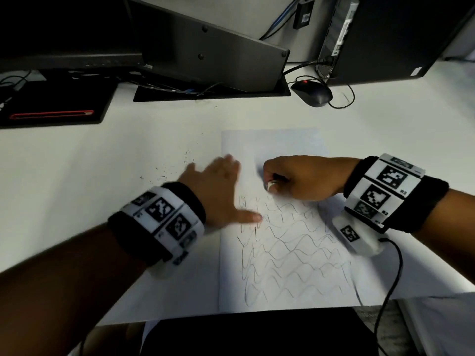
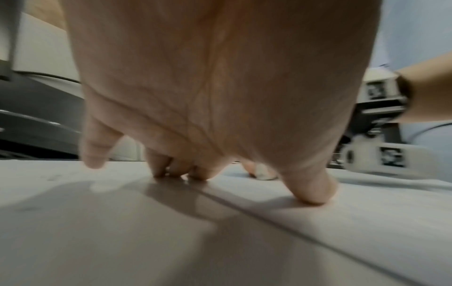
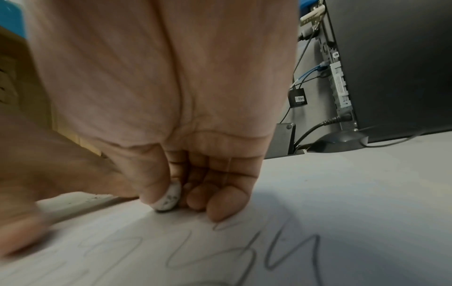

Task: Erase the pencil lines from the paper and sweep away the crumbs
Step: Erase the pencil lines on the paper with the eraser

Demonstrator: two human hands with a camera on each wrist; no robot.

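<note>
Right hand (image 1: 303,177) pinching a rounded white eraser (image 3: 168,198) against the paper (image 1: 277,147), left hand (image 1: 218,186) lying flat with fingers spread over its left edge, wavy pencil lines (image 1: 290,247) covering the lower sheet, dark crumbs (image 1: 169,170) lying on the smooth white desk (image 1: 77,160), no legible writing.

Eraser (image 1: 272,185): mostly buried in the right hand (image 1: 303,179), only a white end showing; its shape cannot be told. Left hand (image 1: 218,186): fingers smeared by motion blur, their outline on the paper (image 1: 282,253) unclear. Crumbs (image 1: 164,173): dark specks on the desk, too small to count. Monitor (image 1: 64,29): cut off by the top and left edges. Computer tower (image 1: 398,34): top cropped away. Pencil lines (image 1: 288,242): the upper ones pass out of sight under both hands.
</note>
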